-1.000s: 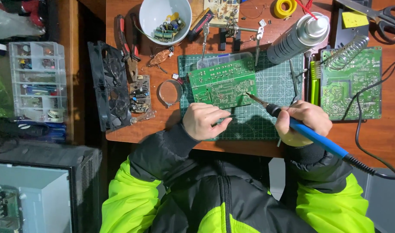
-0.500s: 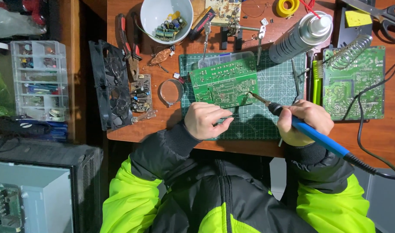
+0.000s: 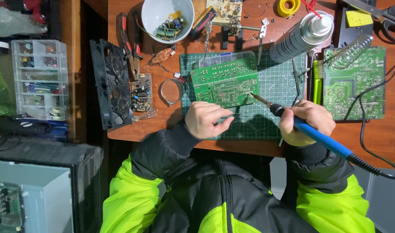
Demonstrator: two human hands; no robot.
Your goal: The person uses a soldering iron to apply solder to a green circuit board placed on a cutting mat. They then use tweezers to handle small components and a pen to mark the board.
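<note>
A green circuit board (image 3: 225, 83) lies on a green cutting mat (image 3: 266, 116). My right hand (image 3: 307, 118) grips a blue-handled soldering iron (image 3: 322, 138); its metal tip touches the board's lower right edge. My left hand (image 3: 206, 118) rests on the mat just below the board, fingers closed on a thin dark tool (image 3: 240, 117) that looks like tweezers and points right. The iron's black cord runs off to the right.
Around the mat are a white bowl of small parts (image 3: 167, 17), pliers (image 3: 130, 41), a black fan (image 3: 109, 84), a spray can (image 3: 301, 36), a second green board (image 3: 355, 84) with a coil iron stand (image 3: 350, 51), scissors (image 3: 389, 17) and a clear parts organiser (image 3: 40, 80) at left.
Hardly anything differs. The soldering iron's tip has stayed at the board's lower right edge, and both hands have kept their places.
</note>
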